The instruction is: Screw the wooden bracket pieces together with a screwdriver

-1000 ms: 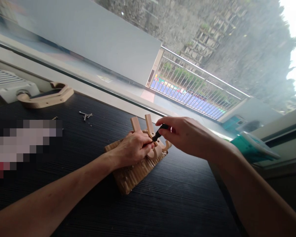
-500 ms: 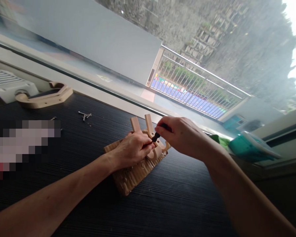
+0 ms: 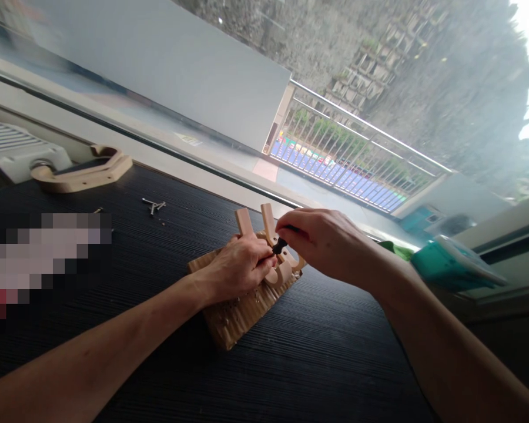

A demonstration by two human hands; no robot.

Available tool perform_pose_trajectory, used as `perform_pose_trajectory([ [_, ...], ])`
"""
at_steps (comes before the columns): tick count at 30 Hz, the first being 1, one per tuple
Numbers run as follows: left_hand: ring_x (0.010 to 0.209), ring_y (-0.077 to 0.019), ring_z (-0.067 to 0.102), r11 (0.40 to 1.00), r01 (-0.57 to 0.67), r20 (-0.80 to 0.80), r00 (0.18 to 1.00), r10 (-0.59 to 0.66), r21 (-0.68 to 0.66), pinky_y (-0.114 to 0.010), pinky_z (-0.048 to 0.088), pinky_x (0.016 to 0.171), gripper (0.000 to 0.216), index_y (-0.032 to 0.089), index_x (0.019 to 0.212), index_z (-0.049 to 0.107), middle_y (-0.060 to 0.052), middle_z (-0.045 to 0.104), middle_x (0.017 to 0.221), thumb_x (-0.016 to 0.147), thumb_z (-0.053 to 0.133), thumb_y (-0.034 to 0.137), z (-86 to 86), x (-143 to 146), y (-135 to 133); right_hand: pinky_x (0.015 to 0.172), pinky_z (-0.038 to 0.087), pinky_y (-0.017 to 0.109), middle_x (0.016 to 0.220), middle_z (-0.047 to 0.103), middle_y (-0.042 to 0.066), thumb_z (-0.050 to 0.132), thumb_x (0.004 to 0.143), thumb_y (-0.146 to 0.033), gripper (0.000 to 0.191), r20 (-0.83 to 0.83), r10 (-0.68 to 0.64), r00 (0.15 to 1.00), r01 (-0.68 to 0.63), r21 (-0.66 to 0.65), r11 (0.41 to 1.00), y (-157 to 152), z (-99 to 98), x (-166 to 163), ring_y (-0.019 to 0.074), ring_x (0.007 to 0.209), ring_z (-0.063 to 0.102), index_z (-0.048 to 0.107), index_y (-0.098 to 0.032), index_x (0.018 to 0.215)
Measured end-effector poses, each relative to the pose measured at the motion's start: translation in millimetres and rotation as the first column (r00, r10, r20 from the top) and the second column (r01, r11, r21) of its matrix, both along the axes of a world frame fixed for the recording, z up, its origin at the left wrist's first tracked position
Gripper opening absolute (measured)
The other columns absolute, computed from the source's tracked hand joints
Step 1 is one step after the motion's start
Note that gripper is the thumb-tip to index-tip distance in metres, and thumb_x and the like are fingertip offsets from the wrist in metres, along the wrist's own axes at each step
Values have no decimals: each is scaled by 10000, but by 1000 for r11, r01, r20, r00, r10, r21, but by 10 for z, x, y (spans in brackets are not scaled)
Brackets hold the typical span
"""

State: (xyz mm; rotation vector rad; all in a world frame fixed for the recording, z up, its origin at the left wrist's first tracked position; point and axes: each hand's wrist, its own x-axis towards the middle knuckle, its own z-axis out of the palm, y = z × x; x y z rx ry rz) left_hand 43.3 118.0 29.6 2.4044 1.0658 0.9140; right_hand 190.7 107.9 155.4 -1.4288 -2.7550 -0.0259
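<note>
A pale wooden board [image 3: 233,314] lies on the dark ribbed table [image 3: 158,329], with a U-shaped wooden hook piece [image 3: 264,232] resting on its far end. My left hand [image 3: 235,267] is closed on the hook piece and presses it to the board. My right hand [image 3: 321,241] pinches a small black-handled screwdriver [image 3: 281,245], its tip pointing down at the hook piece right beside my left fingers.
Several loose screws [image 3: 153,205] lie on the table at the back left. A second wooden hook part [image 3: 81,170] sits by the window ledge at the far left. A teal object [image 3: 449,264] lies on the sill at the right. A blurred patch covers the left table area.
My right hand has shifted slightly around the screwdriver handle, as if turning it. The left hand and the board stay where they were.
</note>
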Motion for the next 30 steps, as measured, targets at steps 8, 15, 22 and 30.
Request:
perform_pose_trajectory([
  [8, 725, -154, 535, 1000, 6, -14, 1000, -6, -8, -298, 364, 685, 281, 177, 670, 595, -13, 591, 679, 904, 474, 276, 17, 5, 0, 530, 205, 265, 571, 537, -3, 406, 918, -346, 326, 38, -193, 981, 188, 92, 978, 0, -106, -42, 101, 510, 346, 642, -179, 766],
  [15, 758, -161, 542, 1000, -1, -21, 1000, 0, -31, -292, 377, 683, 280, 172, 675, 601, -27, 601, 702, 904, 470, 265, 37, 9, -12, 554, 254, 252, 698, 632, 13, 448, 896, -371, 280, 64, -149, 987, 150, -8, 989, -37, 19, -19, 112, 579, 471, 678, -216, 936],
  [22, 778, -166, 543, 1000, 17, -4, 1000, -17, -20, -301, 376, 701, 252, 176, 714, 622, -23, 605, 726, 904, 481, 263, 20, -3, -13, 547, 256, 248, 658, 608, -11, 455, 879, -284, 249, 29, -67, 997, 69, -78, 995, -16, 66, 17, 91, 545, 431, 692, -221, 920],
  [30, 748, -155, 542, 999, 26, -17, 1000, -26, -22, -282, 366, 670, 256, 175, 696, 612, -20, 606, 722, 901, 482, 256, 33, -1, -7, 521, 234, 261, 620, 569, 6, 423, 904, -329, 285, 18, -189, 982, 190, -27, 981, 8, -32, -10, 98, 529, 404, 650, -172, 833],
])
